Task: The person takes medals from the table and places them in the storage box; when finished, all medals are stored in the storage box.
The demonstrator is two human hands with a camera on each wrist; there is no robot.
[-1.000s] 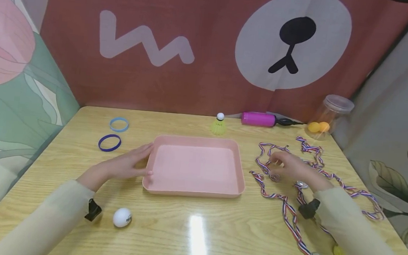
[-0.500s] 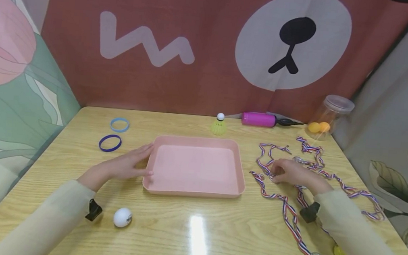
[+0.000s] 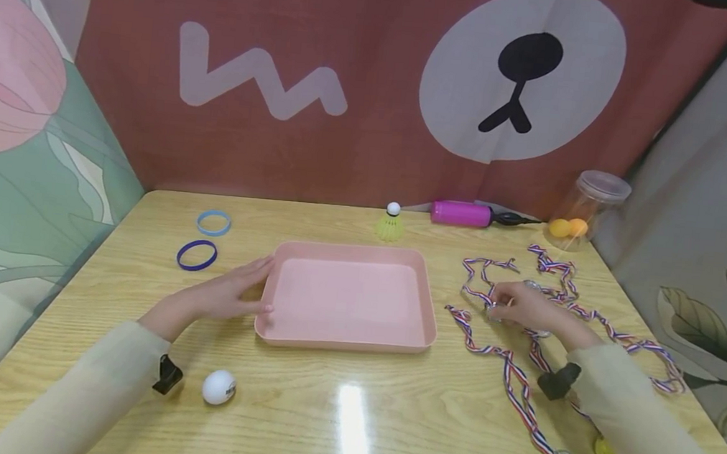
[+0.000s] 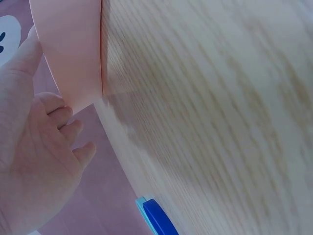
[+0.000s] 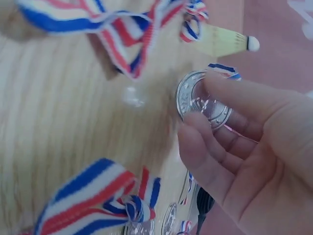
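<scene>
The right grip (image 5: pixel 264 164) pinches a shiny silver medal (image 5: pixel 197 104) (round, its face embossed).

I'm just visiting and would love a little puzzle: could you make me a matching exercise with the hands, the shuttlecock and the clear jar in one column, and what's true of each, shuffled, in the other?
Column one
1. left hand
2. shuttlecock
3. right hand
4. clear jar

Column two
A. pinches a silver medal
B. contains orange balls
C. touches the pink tray
D. is yellow-green with a white tip

Right pairs: 1-C, 2-D, 3-A, 4-B
</scene>
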